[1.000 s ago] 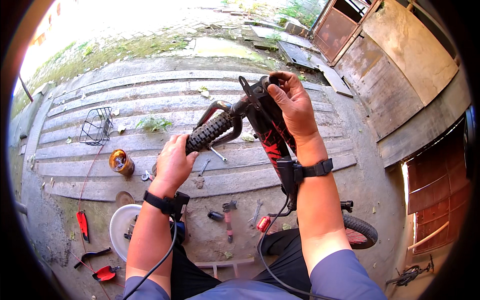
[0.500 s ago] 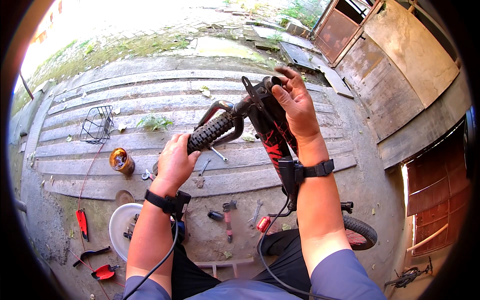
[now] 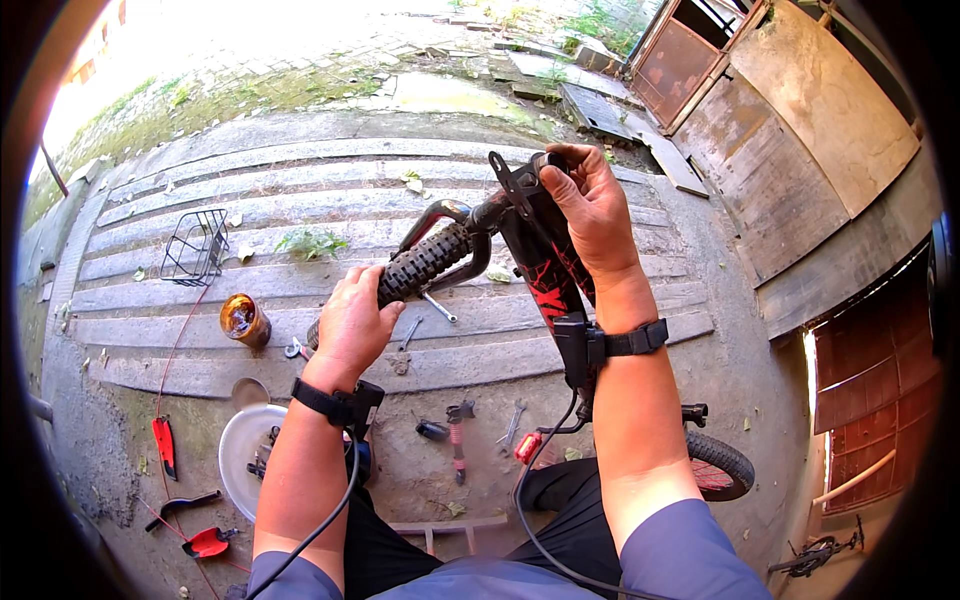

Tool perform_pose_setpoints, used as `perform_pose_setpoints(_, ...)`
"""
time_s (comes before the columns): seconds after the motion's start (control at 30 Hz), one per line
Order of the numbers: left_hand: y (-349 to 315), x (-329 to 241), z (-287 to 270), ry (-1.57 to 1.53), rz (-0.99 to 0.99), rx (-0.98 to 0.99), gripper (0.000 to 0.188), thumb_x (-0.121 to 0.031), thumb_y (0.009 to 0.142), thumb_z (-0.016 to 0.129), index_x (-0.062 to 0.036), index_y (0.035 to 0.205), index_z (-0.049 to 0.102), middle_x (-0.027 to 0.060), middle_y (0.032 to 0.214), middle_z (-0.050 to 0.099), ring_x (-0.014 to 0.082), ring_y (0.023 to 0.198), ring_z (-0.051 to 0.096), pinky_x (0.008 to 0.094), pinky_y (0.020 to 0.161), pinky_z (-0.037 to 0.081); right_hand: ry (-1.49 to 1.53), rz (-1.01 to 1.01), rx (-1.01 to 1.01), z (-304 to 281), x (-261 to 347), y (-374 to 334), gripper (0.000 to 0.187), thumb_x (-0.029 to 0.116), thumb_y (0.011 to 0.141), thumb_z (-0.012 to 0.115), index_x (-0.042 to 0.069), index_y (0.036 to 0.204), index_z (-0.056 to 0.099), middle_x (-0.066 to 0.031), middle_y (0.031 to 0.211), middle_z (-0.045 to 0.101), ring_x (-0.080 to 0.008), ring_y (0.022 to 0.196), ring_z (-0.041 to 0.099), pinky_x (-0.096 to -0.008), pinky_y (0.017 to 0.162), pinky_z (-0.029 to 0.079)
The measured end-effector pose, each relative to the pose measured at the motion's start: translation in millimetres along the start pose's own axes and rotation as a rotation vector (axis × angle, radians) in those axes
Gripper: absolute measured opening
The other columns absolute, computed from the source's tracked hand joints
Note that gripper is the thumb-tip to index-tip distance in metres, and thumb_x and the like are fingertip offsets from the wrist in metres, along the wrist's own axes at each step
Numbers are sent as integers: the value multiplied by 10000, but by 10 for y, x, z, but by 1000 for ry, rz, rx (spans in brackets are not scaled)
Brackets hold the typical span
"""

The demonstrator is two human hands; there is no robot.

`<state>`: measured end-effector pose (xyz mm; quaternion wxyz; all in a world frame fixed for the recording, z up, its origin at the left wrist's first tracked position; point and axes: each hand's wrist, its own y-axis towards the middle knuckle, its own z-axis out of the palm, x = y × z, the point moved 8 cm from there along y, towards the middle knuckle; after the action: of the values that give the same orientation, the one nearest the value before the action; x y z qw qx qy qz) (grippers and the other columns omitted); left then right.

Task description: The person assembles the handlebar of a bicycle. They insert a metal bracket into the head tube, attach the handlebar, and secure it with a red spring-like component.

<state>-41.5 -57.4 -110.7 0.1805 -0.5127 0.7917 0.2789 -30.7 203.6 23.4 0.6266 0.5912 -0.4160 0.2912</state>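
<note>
Between my arms a black and red bicycle frame (image 3: 548,290) stands tilted, with its fork and knobby front tire (image 3: 425,262) turned to the left. My left hand (image 3: 355,315) is closed over the tire, its fingers partly hidden on the far side. My right hand (image 3: 600,215) has its thumb and fingers curled round the end of the head tube (image 3: 548,163). Any small part under those fingertips is hidden. Beside the tube end sits a flat black bracket (image 3: 507,182) with holes. The rear wheel (image 3: 722,468) shows past my right forearm.
A white basin (image 3: 240,460) with dark parts lies left, near a jar of brown grease (image 3: 245,320) and a wire basket (image 3: 195,248). Wrenches (image 3: 513,422), a red-sprung shock absorber (image 3: 457,445) and red fenders (image 3: 208,543) lie on the ground. A low wooden stool (image 3: 450,527) is nearest me.
My right hand's fingers have come down and closed onto the head tube end, where they were raised and spread. The bracket has shifted slightly right. My left hand stays on the tire.
</note>
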Motion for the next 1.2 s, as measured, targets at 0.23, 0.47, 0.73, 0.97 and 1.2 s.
perform_pose_setpoints(0.23,2,-3,-4,-2,-3,-1,503,-188,784,748,-15,1221,568,167,1179,602,364,1094,585,414,923,481,7,27,37,5,29,-27,324,175,935,685,38,1216,601,-28,952,669,-64,832,599,-203,749,494)
perform_pose_setpoints(0.47,0,-4,-5,5,-14,8,505,-186,782,749,-11,1220,570,166,1187,602,363,1097,585,413,928,481,-41,-1,-22,2,1,-17,279,176,928,695,35,1155,617,-28,917,675,-63,790,606,-205,699,499)
perform_pose_setpoints(0.73,1,4,10,-3,13,-14,513,-174,773,753,-12,1223,568,167,1181,602,367,1093,584,415,930,480,-230,-81,-107,-20,54,-21,271,188,910,719,12,1090,620,-36,920,676,-77,782,616,-225,692,503)
perform_pose_setpoints(0.97,-18,28,18,58,20,-13,599,-205,725,811,-23,1236,558,153,1148,608,349,1079,588,424,913,487,-167,-102,-65,1,100,-31,296,189,922,703,14,1147,622,-7,960,658,-73,841,601,-214,752,490)
perform_pose_setpoints(1.2,39,265,60,129,-27,83,636,-217,695,831,-76,1255,564,122,1123,628,328,1067,605,421,899,498,-199,-86,-29,6,101,-37,305,198,926,700,26,1164,616,3,954,645,-68,851,594,-211,759,487)
